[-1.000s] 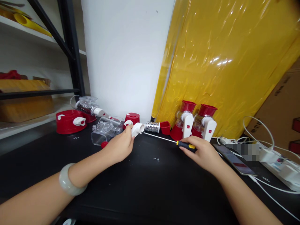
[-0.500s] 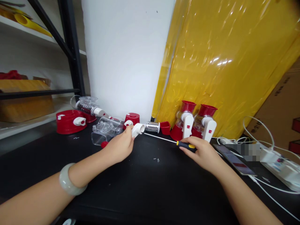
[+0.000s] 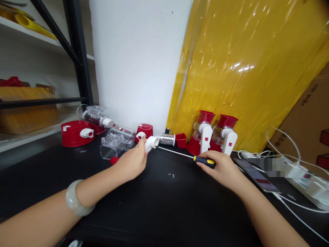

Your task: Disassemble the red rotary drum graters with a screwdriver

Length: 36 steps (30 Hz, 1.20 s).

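My left hand is closed around a white plastic crank handle, its round socket end turned to the right. My right hand grips the black and yellow handle of a screwdriver. The screwdriver's thin shaft points left, and its tip is at or very near the socket; whether it touches cannot be made out. Just behind lie a metal grater drum, a red pusher and a small red base. Clear plastic housings sit left of my left hand, near a small red piece.
Two assembled red and white rotary graters stand at the back right. A large red base is at the left, before another grater. Small screws lie on the black table. A phone and a power strip with cables are right.
Almost nothing differs. The white handle and my left hand have shifted very slightly; the screwdriver stays pointed at the socket.
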### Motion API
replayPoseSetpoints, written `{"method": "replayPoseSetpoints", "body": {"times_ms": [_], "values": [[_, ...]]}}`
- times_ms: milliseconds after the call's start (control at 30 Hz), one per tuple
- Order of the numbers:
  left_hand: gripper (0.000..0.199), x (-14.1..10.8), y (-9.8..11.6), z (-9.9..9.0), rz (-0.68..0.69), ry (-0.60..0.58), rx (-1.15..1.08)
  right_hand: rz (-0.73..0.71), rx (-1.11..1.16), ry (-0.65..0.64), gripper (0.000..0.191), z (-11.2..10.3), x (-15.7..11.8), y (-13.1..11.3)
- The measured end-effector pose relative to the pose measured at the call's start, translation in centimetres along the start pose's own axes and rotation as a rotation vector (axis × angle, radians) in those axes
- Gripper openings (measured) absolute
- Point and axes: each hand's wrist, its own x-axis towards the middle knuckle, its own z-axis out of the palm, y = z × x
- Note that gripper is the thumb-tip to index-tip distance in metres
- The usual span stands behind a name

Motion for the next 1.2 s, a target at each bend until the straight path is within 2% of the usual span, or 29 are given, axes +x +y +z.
{"method": "replayPoseSetpoints", "body": {"times_ms": [200, 300, 500, 667, 767, 867, 933, 1067, 1133, 1200], "values": [[0.042, -0.2, 0.2, 0.2, 0.020, 0.026, 0.050, 0.172, 0.182, -0.100, 0.023, -0.1, 0.1, 0.2], [0.042, -0.3, 0.2, 0.3, 0.020, 0.025, 0.070, 0.186, 0.189, -0.088, 0.024, -0.2, 0.1, 0.1], [0.041, -0.1, -0.2, 0.6, 0.055, 0.033, 0.022, 0.116, 0.087, 0.009, 0.019, 0.1, 0.0, -0.4], [0.039, 0.2, -0.6, 0.8, 0.052, 0.018, -0.018, -0.071, -0.111, 0.081, 0.020, 0.2, -0.2, -0.4], [0.039, 0.3, -0.7, 0.6, 0.064, 0.024, -0.063, -0.191, -0.214, 0.181, 0.021, 0.0, -0.3, -0.4], [0.040, 0.3, -0.5, 0.3, 0.079, 0.066, -0.094, -0.225, -0.142, 0.292, 0.018, -0.2, -0.4, -0.5], [0.039, 0.1, -0.2, 0.2, 0.072, 0.079, -0.083, -0.126, -0.020, 0.380, 0.019, -0.2, -0.3, -0.4], [0.039, -0.5, 0.6, 0.5, 0.055, 0.073, -0.021, 0.261, 0.339, 0.570, 0.041, 0.2, 0.0, 0.4], [0.040, -0.7, 0.9, 0.6, 0.045, 0.093, 0.008, 0.388, 0.542, 0.523, 0.052, 0.4, 0.1, 0.6], [0.040, -0.8, 1.0, 0.6, 0.031, 0.122, 0.029, 0.460, 0.581, 0.382, 0.057, 0.5, 0.1, 0.5]]}}
